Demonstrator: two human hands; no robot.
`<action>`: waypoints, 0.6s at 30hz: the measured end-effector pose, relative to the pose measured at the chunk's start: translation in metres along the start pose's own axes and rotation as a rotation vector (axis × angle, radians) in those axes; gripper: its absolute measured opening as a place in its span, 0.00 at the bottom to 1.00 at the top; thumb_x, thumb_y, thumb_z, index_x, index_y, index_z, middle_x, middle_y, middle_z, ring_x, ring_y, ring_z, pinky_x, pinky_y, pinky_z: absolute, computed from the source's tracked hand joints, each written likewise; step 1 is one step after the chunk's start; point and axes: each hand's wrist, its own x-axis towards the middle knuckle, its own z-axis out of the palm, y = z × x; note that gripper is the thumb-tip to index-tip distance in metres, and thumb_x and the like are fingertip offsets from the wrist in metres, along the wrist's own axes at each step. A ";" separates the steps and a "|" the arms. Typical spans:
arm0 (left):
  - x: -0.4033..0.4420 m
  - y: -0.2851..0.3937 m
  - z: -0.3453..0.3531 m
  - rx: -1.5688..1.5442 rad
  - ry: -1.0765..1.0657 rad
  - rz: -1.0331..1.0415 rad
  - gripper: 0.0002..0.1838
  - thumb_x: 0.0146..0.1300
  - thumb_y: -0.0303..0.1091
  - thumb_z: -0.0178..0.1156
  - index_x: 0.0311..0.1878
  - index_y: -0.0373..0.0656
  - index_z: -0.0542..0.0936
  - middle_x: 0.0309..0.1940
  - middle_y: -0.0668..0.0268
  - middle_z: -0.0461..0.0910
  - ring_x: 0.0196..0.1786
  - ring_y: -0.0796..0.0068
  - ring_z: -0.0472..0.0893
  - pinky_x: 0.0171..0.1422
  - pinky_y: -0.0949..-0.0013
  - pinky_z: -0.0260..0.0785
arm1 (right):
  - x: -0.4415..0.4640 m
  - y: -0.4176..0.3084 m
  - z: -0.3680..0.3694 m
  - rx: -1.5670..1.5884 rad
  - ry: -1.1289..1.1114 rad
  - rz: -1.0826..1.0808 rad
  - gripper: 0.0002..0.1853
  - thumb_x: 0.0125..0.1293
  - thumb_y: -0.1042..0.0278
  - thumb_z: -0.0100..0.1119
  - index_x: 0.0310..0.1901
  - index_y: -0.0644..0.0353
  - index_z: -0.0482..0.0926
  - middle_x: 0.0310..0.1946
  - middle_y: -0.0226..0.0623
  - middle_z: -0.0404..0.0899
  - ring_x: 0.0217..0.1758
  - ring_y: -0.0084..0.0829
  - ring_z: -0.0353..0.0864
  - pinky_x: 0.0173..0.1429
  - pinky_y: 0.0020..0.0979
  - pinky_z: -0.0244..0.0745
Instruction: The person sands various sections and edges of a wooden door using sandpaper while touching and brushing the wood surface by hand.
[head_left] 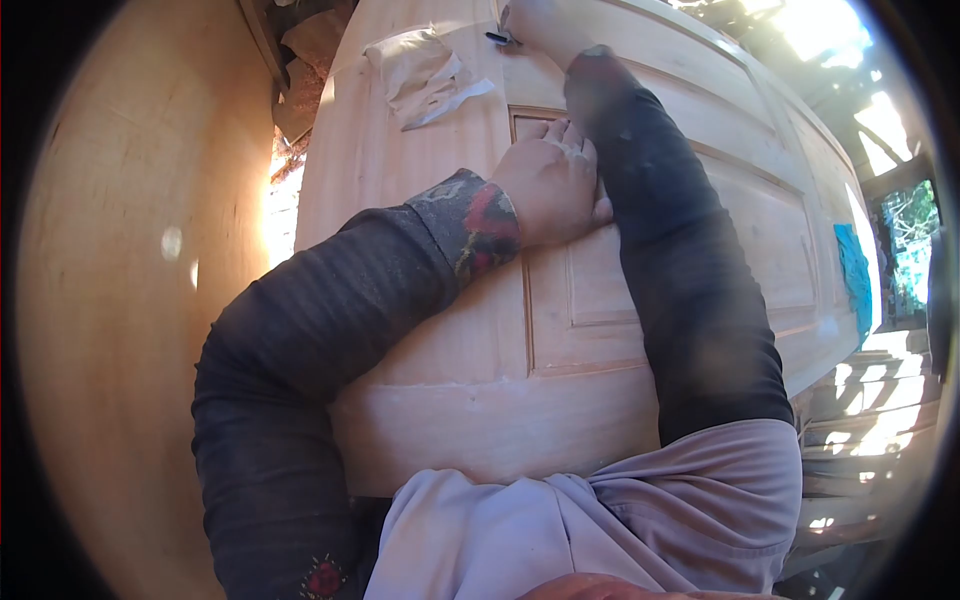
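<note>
A pale wooden door (450,340) with recessed panels and grooved mouldings lies in front of me. My left hand (550,185) rests palm down on it, at the corner of a panel frame, fingers stretched out and dusted with pale powder. Farther up, my right hand (540,25) is partly cut off by the top of the view and appears curled over the wood. A small dark object (497,39) pokes out from beneath it; its kind is unclear. A torn, crumpled sheet of paper (425,75) lies on the door, left of both hands.
A tall smooth wooden board (140,300) stands along the left side. Turquoise cloth (853,280) hangs over the door's right edge. Slatted wood (870,430) in patchy sunlight lies beyond at the lower right, below a window opening (910,240).
</note>
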 end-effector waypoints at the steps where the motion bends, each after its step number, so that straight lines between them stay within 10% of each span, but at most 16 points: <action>1: 0.002 0.001 -0.006 -0.013 -0.043 0.006 0.40 0.65 0.58 0.48 0.64 0.28 0.65 0.64 0.42 0.66 0.70 0.52 0.64 0.74 0.59 0.51 | -0.001 -0.004 0.006 -0.021 0.074 0.080 0.30 0.58 0.35 0.54 0.20 0.57 0.83 0.19 0.44 0.79 0.28 0.49 0.76 0.34 0.47 0.66; 8: -0.001 -0.001 -0.006 0.013 0.014 0.007 0.40 0.64 0.59 0.48 0.64 0.29 0.65 0.64 0.42 0.67 0.69 0.52 0.65 0.74 0.58 0.52 | 0.015 0.018 0.002 0.342 -0.375 0.071 0.26 0.54 0.39 0.59 0.22 0.60 0.81 0.24 0.47 0.79 0.31 0.51 0.76 0.37 0.49 0.68; 11: 0.002 -0.001 -0.008 -0.010 -0.014 0.009 0.41 0.64 0.60 0.49 0.63 0.27 0.65 0.64 0.42 0.66 0.69 0.52 0.65 0.74 0.59 0.52 | -0.010 -0.003 -0.009 0.221 0.169 0.250 0.25 0.53 0.43 0.62 0.26 0.63 0.81 0.29 0.50 0.80 0.33 0.52 0.78 0.37 0.49 0.69; 15: -0.001 -0.003 -0.004 -0.035 0.044 0.005 0.40 0.63 0.60 0.49 0.62 0.27 0.67 0.64 0.42 0.67 0.69 0.51 0.65 0.74 0.58 0.52 | -0.001 -0.011 -0.015 0.207 0.126 0.378 0.24 0.51 0.45 0.65 0.29 0.64 0.82 0.29 0.50 0.81 0.32 0.51 0.79 0.37 0.47 0.71; 18: -0.002 -0.001 -0.001 0.027 0.037 -0.002 0.40 0.64 0.60 0.49 0.61 0.27 0.68 0.64 0.42 0.66 0.69 0.52 0.65 0.74 0.59 0.52 | 0.013 0.007 -0.015 0.308 -0.347 0.127 0.24 0.50 0.45 0.66 0.28 0.63 0.83 0.27 0.50 0.82 0.31 0.51 0.80 0.39 0.48 0.73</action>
